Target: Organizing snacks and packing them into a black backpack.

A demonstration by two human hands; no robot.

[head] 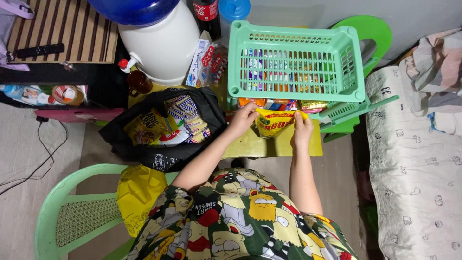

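Note:
Both my hands hold a yellow snack packet [274,123] by its top corners, just above the yellow-green table [250,144]. My left hand [243,119] pinches the packet's left corner and my right hand [302,130] grips its right corner. Directly behind the packet stands a green plastic tiered rack [293,41]; its lower shelf holds several colourful packets. To the left, an open black bag [130,139] full of snack packets rests on the table's left side.
A white water dispenser [161,45] with a blue bottle stands behind the bag. A green plastic chair [72,216] with a yellow bag [139,190] is at lower left. A bed [414,168] runs along the right. Cables [38,159] lie on the floor.

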